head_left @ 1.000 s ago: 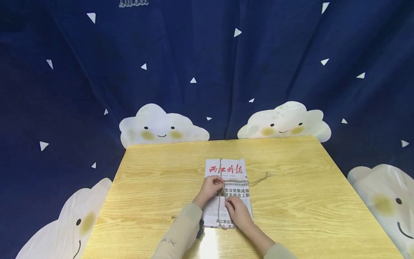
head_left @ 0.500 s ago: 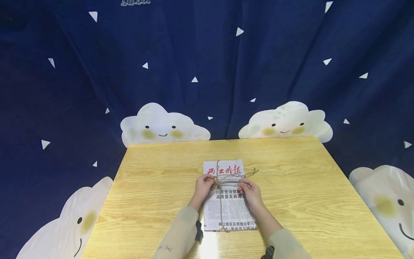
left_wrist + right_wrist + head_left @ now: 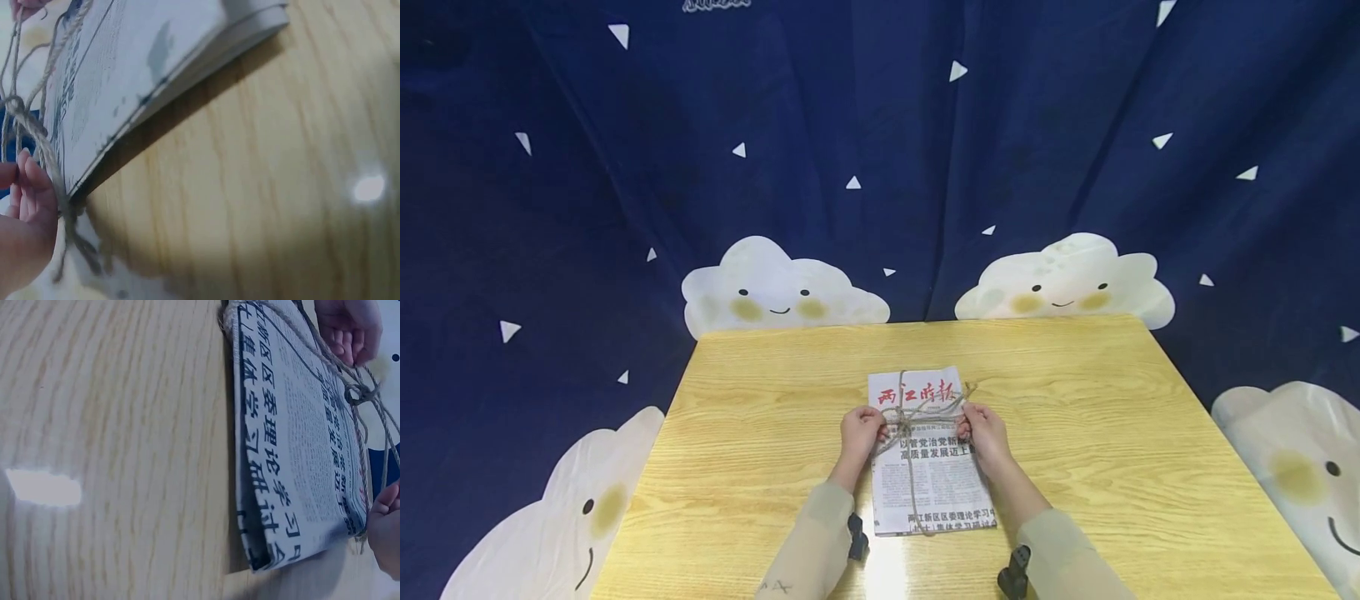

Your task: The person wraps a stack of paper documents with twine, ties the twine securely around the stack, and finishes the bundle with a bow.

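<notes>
A folded stack of newspapers (image 3: 936, 492) with red and black print lies on the table, bound lengthwise and crosswise with brown twine (image 3: 912, 479). Where the strands cross, a knot (image 3: 904, 427) sits on top; the right wrist view shows the same knot (image 3: 361, 394) with loops spreading from it. My left hand (image 3: 861, 432) pinches a twine loop at the stack's left edge. On the other side my right hand (image 3: 987, 435) pinches a strand near the right edge. Loose twine ends hang past the left hand (image 3: 28, 231) in the left wrist view.
The wooden table (image 3: 760, 400) extends on all sides of the stack. Behind it hangs a dark blue curtain (image 3: 820, 108) with white triangles and smiling clouds. A dark wrist device (image 3: 1015, 573) sits at the right sleeve, another device (image 3: 857, 537) at the left.
Both hands have moved apart from the middle of the stack, drawing twine loops out left and right. The knot now shows between them. The stack has shifted slightly left.
</notes>
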Demonstrator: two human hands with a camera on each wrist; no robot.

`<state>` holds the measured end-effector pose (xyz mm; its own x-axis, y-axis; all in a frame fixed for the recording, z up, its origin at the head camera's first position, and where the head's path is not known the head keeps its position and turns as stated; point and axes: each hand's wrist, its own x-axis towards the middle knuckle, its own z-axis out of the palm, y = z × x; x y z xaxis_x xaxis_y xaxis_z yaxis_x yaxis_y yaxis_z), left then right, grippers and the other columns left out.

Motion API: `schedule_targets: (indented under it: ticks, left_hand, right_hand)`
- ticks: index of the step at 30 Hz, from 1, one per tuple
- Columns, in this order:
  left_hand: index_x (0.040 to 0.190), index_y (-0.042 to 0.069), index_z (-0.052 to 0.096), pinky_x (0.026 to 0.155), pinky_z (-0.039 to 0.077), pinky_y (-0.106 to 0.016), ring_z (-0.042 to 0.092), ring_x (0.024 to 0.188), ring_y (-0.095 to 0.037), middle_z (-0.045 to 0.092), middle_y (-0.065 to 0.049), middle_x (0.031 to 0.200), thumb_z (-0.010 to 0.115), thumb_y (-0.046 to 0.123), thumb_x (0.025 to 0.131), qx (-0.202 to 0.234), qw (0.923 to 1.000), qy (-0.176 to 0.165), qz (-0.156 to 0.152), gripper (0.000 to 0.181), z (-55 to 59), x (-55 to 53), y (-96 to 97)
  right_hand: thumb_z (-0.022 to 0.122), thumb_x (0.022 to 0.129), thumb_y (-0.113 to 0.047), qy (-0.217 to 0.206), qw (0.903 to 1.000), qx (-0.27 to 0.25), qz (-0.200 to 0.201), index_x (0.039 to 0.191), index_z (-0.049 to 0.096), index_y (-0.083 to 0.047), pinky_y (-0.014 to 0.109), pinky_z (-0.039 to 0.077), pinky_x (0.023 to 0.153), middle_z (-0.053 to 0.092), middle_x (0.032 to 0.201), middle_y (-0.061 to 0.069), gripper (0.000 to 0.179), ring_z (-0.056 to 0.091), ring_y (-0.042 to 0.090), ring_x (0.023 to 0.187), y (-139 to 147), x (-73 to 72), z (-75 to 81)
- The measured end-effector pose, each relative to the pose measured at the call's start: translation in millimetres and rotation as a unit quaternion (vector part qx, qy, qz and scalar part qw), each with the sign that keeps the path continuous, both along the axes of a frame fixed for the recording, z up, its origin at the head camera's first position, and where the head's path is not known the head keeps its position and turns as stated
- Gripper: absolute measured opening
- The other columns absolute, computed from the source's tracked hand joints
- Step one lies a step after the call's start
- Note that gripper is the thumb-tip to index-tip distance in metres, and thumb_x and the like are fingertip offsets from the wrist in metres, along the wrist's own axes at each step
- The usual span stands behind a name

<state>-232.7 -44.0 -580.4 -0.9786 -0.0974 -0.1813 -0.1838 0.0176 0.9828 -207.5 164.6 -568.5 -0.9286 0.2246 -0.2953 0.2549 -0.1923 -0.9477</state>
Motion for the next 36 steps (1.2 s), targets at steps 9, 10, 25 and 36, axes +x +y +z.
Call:
schedule_targets:
  ticks: [9,10,25,36]
  left_hand:
    - [0.084,-0.014,0.059,0.049,0.054,-0.025,0.059,0.047,-0.011,0.063,-0.016,0.062,0.055,-0.006,0.077,0.034,0.9926,-0.011,0.116,0.012,1.4,3.3,-14.7]
    - [0.083,-0.014,0.059,0.049,0.054,-0.025,0.059,0.046,-0.012,0.063,-0.016,0.061,0.055,-0.006,0.076,0.038,0.9909,-0.014,0.128,0.011,1.1,3.7,-16.5]
    - [0.078,-0.013,0.059,0.049,0.054,-0.028,0.060,0.047,-0.015,0.063,-0.023,0.064,0.055,-0.011,0.074,0.042,0.9817,-0.012,0.185,0.007,0.1,4.6,-23.6]
    - [0.080,-0.012,0.062,0.049,0.054,-0.028,0.059,0.047,-0.015,0.064,-0.022,0.066,0.056,-0.008,0.075,0.000,0.9849,-0.008,0.173,0.009,1.5,3.2,-30.2]
  right_hand:
    - [0.046,0.095,-0.012,0.011,0.9984,-0.033,-0.045,0.114,0.044,0.014,0.013,0.044,0.049,0.057,0.068,0.001,0.032,0.051,0.003,0.051,7,-2.8,-1.9]
    - [0.046,0.095,-0.011,0.011,0.9980,-0.037,-0.051,0.113,0.044,0.015,0.013,0.044,0.049,0.057,0.068,0.001,0.032,0.051,0.003,0.051,7,-2.7,-1.0]
    - [0.047,0.094,-0.010,-0.005,0.9918,-0.038,-0.122,0.106,0.047,0.009,0.016,0.044,0.052,0.057,0.065,-0.003,0.023,0.051,0.004,0.053,14,-6.8,6.8]
    - [0.047,0.093,-0.006,-0.008,0.9854,-0.078,-0.151,0.097,0.051,0.005,0.014,0.045,0.052,0.058,0.063,-0.002,0.012,0.051,0.004,0.052,22,-10.7,2.3]
